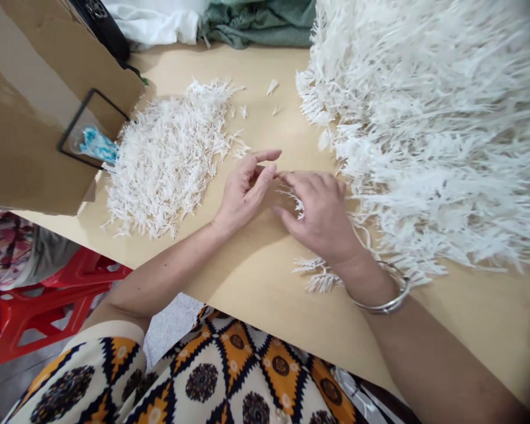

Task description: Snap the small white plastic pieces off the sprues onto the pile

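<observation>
Over the middle of the table, my left hand (246, 191) has its index finger and thumb apart, with nothing visible between them. My right hand (320, 215) is beside it, fingertips close to the left thumb; whether they touch is hard to tell. White branched sprigs (299, 207) show under the curled fingers of the right hand, partly hidden by it. A small clump of white sprigs (321, 275) lies below the right wrist. Left of my hands is a pile of short white sprigs (165, 159). A much larger heap of long white strands (441, 129) spreads on the right.
A cardboard box (39, 118) stands at the left, with a black wire frame (64, 138) and a blue-and-white packet (98, 144) against it. Green cloth (258, 20) and white cloth (159, 26) lie at the back. Red stools (39, 312) are below the table's left edge.
</observation>
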`<action>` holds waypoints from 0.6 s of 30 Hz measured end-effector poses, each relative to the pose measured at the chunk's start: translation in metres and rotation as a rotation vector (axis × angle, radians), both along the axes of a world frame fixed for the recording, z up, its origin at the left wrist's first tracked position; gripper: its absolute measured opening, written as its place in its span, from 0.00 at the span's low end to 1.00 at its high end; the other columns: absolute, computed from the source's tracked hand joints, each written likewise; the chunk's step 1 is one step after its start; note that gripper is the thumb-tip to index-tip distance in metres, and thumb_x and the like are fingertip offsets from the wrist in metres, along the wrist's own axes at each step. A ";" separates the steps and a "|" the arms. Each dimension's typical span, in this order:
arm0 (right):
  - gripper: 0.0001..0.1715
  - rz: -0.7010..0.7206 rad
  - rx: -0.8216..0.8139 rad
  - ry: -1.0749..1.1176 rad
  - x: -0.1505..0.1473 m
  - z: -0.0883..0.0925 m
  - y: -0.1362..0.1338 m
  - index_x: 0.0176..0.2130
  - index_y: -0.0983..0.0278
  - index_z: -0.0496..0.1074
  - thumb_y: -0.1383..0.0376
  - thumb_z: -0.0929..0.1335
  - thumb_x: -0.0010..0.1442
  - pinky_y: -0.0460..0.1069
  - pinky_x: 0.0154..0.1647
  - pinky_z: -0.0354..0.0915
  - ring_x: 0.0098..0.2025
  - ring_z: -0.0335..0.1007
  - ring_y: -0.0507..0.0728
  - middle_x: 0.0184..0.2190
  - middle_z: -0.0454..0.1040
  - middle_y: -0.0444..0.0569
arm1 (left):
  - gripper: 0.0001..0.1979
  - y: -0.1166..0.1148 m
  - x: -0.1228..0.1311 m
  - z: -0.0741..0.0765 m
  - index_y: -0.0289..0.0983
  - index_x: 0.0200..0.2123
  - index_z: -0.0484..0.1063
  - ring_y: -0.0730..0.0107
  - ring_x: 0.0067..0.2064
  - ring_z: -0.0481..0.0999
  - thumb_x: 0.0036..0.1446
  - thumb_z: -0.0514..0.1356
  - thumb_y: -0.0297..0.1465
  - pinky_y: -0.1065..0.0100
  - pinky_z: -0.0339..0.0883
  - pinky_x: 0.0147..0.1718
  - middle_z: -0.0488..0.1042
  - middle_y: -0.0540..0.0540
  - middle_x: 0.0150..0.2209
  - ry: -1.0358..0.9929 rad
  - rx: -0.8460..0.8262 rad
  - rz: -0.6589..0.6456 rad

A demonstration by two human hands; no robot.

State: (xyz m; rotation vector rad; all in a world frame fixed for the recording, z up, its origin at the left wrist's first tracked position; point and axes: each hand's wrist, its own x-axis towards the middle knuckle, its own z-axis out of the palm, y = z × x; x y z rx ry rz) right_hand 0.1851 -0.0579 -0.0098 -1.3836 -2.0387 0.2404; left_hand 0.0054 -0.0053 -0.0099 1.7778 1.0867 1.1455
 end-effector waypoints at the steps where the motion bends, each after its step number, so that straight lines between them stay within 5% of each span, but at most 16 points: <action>1: 0.30 -0.006 0.005 -0.071 -0.005 0.003 -0.005 0.64 0.62 0.71 0.56 0.71 0.66 0.71 0.62 0.63 0.62 0.69 0.75 0.61 0.77 0.59 | 0.22 -0.001 0.001 0.002 0.40 0.56 0.75 0.71 0.45 0.82 0.73 0.56 0.49 0.65 0.77 0.49 0.80 0.41 0.56 -0.004 -0.008 0.014; 5: 0.32 0.004 0.056 -0.125 -0.018 0.008 -0.017 0.66 0.62 0.69 0.49 0.68 0.70 0.68 0.63 0.60 0.65 0.67 0.73 0.65 0.74 0.61 | 0.21 -0.003 0.002 0.007 0.40 0.55 0.77 0.71 0.46 0.81 0.72 0.57 0.49 0.66 0.76 0.52 0.82 0.43 0.53 -0.013 -0.044 0.015; 9: 0.31 0.016 0.131 0.045 -0.015 0.018 -0.016 0.62 0.60 0.73 0.46 0.69 0.69 0.66 0.64 0.62 0.61 0.73 0.69 0.60 0.79 0.58 | 0.22 -0.003 0.004 0.008 0.40 0.53 0.79 0.70 0.50 0.81 0.73 0.55 0.49 0.65 0.75 0.56 0.83 0.43 0.51 -0.024 -0.051 0.007; 13: 0.28 -0.047 0.088 0.290 0.001 0.044 -0.015 0.58 0.57 0.75 0.44 0.64 0.72 0.65 0.56 0.70 0.54 0.77 0.67 0.51 0.81 0.57 | 0.23 -0.002 0.004 0.008 0.39 0.50 0.80 0.73 0.43 0.80 0.75 0.52 0.49 0.67 0.75 0.50 0.83 0.44 0.47 -0.027 -0.058 -0.019; 18: 0.27 -0.116 -0.021 0.252 0.025 0.083 -0.024 0.61 0.54 0.73 0.44 0.64 0.71 0.64 0.49 0.72 0.56 0.75 0.69 0.49 0.79 0.58 | 0.24 -0.001 0.005 0.004 0.38 0.48 0.80 0.73 0.40 0.80 0.75 0.52 0.49 0.67 0.76 0.47 0.84 0.44 0.44 -0.011 -0.029 -0.030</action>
